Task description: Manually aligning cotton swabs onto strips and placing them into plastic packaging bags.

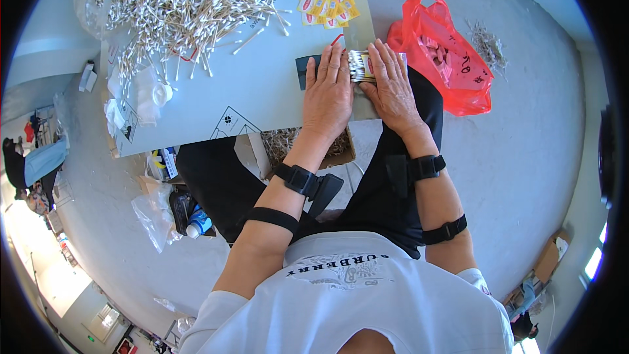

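Note:
A small pack of cotton swabs (359,67) with a yellow label lies near the table's right edge, between my hands. Its white tips point toward my left hand (327,98), whose fingers stretch out straight and flat beside the tips. My right hand (394,95) covers the pack's other end, with the fingers laid over it and the thumb at its near side. Part of the pack is hidden under that hand. A dark flat piece (303,73) shows just left of my left hand.
Loose cotton swabs (190,6) are heaped at the table's far left. Yellow labels (329,3) lie at the far right. A red plastic bag (468,92) with pink pieces stands right of the table. Below the near edge sits a cardboard box (350,147) of swabs. Clear plastic (149,95) rests left.

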